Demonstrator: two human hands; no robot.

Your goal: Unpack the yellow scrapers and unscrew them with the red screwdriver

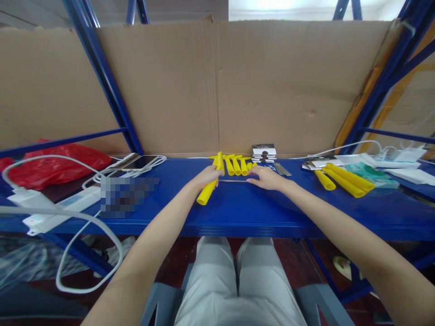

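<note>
My left hand (209, 174) is closed around a yellow tube-like handle (206, 193), whose wide open end points down toward the front edge. Beside it, my right hand (267, 177) touches a thin metal strip (234, 181) that lies between the two hands; its thumb and fingers are near the strip's right end. Behind the strip stands a row of several yellow pieces (237, 165) with round open ends. Past the right hand's fingers are a stack of small black-and-white packets (264, 153) and some flat grey strips (282, 169).
On the right of the blue table (238, 217) lie more yellow tubes (346, 180) and a green plastic packet (370, 175). At the left are a red bag (61, 164), a white power strip (68, 209) and looping white cables. Cardboard (272, 90) stands behind.
</note>
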